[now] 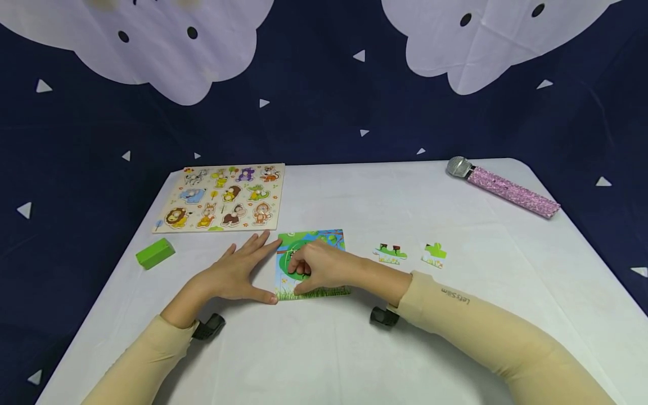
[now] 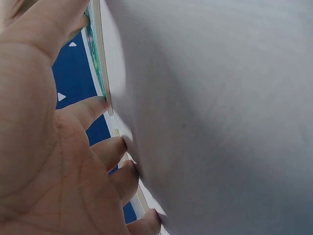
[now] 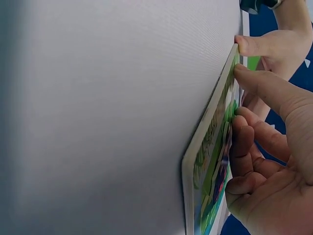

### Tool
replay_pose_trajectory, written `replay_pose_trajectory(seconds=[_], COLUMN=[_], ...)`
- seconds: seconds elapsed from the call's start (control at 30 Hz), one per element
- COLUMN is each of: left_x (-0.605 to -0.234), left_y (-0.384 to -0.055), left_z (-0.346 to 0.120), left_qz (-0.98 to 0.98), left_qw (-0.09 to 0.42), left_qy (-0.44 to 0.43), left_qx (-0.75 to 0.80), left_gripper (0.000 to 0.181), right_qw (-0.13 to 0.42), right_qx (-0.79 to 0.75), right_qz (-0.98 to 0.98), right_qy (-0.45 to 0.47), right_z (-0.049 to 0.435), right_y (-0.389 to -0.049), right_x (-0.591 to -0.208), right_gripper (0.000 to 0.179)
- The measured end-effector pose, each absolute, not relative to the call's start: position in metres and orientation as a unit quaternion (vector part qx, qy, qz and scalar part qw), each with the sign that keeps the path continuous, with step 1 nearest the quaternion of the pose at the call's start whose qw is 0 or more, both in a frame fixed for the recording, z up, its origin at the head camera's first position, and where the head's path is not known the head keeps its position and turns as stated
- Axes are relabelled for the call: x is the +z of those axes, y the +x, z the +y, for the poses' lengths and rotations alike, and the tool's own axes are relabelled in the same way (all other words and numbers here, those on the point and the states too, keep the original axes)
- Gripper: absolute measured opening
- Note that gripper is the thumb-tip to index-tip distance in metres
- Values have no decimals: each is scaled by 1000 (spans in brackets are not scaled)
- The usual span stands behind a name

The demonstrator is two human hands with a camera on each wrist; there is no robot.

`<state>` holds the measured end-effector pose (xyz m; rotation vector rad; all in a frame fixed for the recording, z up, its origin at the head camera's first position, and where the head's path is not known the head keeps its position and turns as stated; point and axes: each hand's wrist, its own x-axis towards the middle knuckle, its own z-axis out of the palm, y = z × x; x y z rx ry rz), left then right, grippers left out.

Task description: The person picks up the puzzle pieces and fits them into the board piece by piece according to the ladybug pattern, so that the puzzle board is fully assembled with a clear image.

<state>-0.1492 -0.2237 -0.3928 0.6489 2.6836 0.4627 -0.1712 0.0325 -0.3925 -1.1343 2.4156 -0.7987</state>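
Note:
A small jigsaw board (image 1: 336,239) with a green and blue picture lies flat on the table. My left hand (image 1: 235,275) rests at its left side with fingers spread; the thumb and index finger touch the board's edge. Over the board, my right hand (image 1: 321,265) has its thumb and index fingertip on the lower left part of the picture. Between them they pinch a pale puzzle piece (image 1: 285,281), partly covered by the fingers. The other right fingers (image 3: 242,147) curl in close above the board. Two loose puzzle pieces (image 1: 390,254) lie to the right.
A wooden animal board (image 1: 230,197) lies at the back left, close beyond the left fingertips. A green block (image 1: 155,253) sits at the left edge. At the back right lies a pink glittery microphone (image 1: 506,188). A dark patterned curtain (image 1: 324,129) hangs behind the white table (image 1: 283,360).

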Motion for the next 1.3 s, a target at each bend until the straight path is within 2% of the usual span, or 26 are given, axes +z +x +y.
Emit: replay_pose_trajectory(seconds=[0.6,0.83,1.3], left_x=[-392,-390,-389], left_y=[-149,-149,-149], left_z=[-224,-222,-221], left_qz=[942,944,945], left_qw=[180,172,175], left_qy=[230,230,227], left_qx=[167,161,161], left_gripper=[126,126,127], right_qw=[184,149,117], right_qx=[-297,-296,-270], right_qz=[844,854,902], right_qy=[-406,-402,-317], right_z=[37,67,147], right_y=[-171,-176,-178], right_x=[-391,-380,-374], right_gripper=[33,33,46])
